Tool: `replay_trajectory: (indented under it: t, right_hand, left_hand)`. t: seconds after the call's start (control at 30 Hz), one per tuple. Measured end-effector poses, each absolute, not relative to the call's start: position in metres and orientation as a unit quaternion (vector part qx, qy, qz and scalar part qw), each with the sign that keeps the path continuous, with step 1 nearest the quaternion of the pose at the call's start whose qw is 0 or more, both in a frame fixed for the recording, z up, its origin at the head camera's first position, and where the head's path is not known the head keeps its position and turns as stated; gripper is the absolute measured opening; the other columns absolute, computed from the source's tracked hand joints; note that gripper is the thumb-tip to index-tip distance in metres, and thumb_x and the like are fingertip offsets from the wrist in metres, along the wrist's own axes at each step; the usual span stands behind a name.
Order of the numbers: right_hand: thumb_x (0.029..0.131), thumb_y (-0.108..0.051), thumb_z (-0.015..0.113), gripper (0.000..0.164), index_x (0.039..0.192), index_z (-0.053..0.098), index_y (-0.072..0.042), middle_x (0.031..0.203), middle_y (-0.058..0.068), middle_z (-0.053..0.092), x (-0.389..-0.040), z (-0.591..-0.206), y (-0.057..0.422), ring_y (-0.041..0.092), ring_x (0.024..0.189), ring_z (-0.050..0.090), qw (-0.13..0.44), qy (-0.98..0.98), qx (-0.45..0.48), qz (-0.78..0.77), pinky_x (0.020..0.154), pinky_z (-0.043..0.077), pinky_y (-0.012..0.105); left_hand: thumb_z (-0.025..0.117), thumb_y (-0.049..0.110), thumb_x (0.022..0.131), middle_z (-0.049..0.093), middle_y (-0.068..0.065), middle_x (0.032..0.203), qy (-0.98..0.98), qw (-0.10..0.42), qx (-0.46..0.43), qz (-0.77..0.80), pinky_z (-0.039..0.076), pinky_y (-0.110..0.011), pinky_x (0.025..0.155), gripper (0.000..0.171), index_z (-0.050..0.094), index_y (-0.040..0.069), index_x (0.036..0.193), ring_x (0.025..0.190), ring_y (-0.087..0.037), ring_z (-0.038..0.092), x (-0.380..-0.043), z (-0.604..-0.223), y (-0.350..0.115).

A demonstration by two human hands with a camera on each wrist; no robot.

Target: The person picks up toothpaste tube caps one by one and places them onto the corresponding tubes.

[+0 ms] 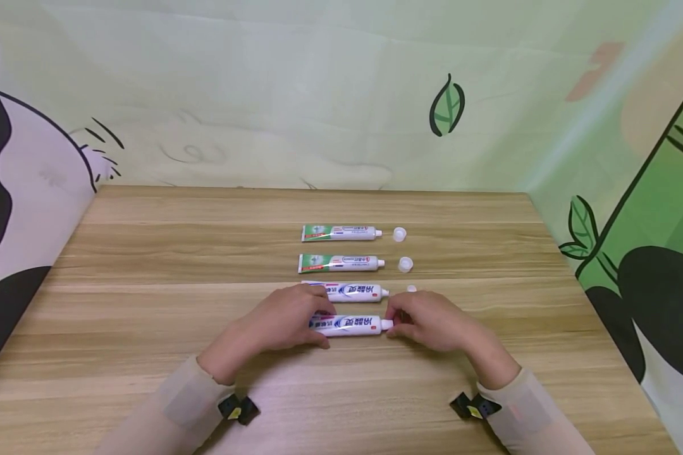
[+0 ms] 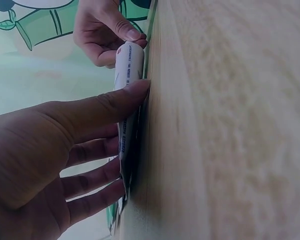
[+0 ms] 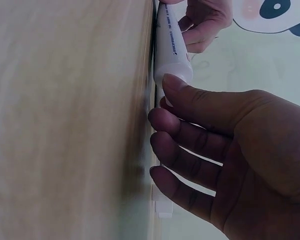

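Note:
A white and blue toothpaste tube point(image 1: 353, 325) lies on the table, nearest the person, its nozzle end pointing right. My left hand point(image 1: 287, 316) holds its tail half, thumb point(image 2: 110, 107) on the near side and fingers along the far side. With thumb and forefinger my right hand point(image 1: 432, 319) pinches the small white cap point(image 1: 387, 325) at the nozzle end; the fingertips partly hide it. The other right fingers point(image 3: 182, 160) are loosely bent below. Just beyond lies a matching blue and white tube point(image 1: 355, 292), uncapped, its tail partly covered by the left hand.
Farther back, two green and white toothpaste tubes point(image 1: 341, 263) lie parallel, nozzles bare. White caps point(image 1: 405, 264) sit to the right of these tubes; another cap point(image 1: 412, 288) shows partly behind the right hand. A printed cloth wall point(image 1: 296, 95) rises behind the wooden table point(image 1: 148, 253).

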State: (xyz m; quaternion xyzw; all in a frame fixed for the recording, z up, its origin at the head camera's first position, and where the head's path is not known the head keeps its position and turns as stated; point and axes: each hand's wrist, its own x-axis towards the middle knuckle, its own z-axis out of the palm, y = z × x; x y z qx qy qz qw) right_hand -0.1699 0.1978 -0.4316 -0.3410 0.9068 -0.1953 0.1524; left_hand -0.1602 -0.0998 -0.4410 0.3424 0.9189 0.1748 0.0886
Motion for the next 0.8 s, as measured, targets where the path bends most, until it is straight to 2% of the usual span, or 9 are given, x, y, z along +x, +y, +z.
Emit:
replay_trajectory:
  t: [0.8]
  right_hand:
    - [0.093, -0.026, 0.078, 0.014, 0.092, 0.065, -0.024, 0.076, -0.013, 0.056, -0.1697, -0.4335, 0.1984, 0.004, 0.07, 0.051, 0.169, 0.902, -0.339, -0.207, 0.066, 0.044, 0.024]
  left_hand:
    - [0.089, 0.041, 0.08, 0.066, 0.009, 0.111, 0.919, 0.123, 0.323, 0.189, 0.054, -0.036, 0.093, 0.046, 0.076, 0.02, 0.118, 0.099, -0.01, 0.061, -0.1602, -0.4399, -0.1015]
